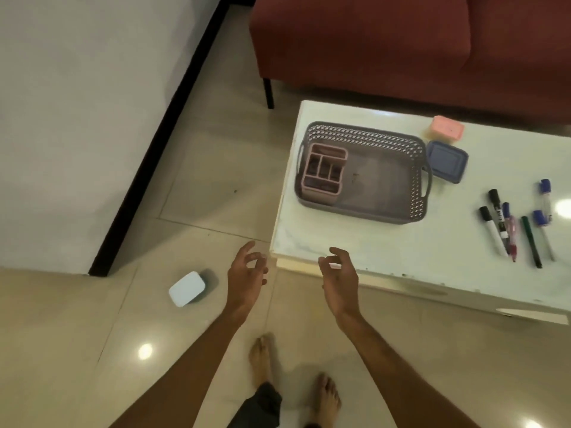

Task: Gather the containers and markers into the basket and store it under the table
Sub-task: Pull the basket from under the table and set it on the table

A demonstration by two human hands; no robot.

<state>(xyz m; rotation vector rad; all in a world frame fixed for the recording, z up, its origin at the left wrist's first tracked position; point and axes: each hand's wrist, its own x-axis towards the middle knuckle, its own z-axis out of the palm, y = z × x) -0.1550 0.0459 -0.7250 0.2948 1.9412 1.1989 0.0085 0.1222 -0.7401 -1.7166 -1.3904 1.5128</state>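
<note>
A grey perforated basket [386,193] stands on the white table [401,251]; a pink divided organiser [323,171] sits in its left end. Right of the basket lie a blue lidded container [448,162] and, behind it, a pink container [446,127]. Several markers [516,223] are scattered on the table's right side. A pale blue container [188,288] lies on the floor, left of my hands. My left hand [247,279] hovers over the floor by the table's near corner, fingers loosely curled and empty. My right hand [338,279] hovers at the table's front edge, also empty.
A dark red sofa [401,41] stands behind the table, one black leg [268,92] near the table's far left corner. A white wall with a black skirting strip [160,134] runs on the left. My bare feet [326,400] stand on the glossy tiled floor.
</note>
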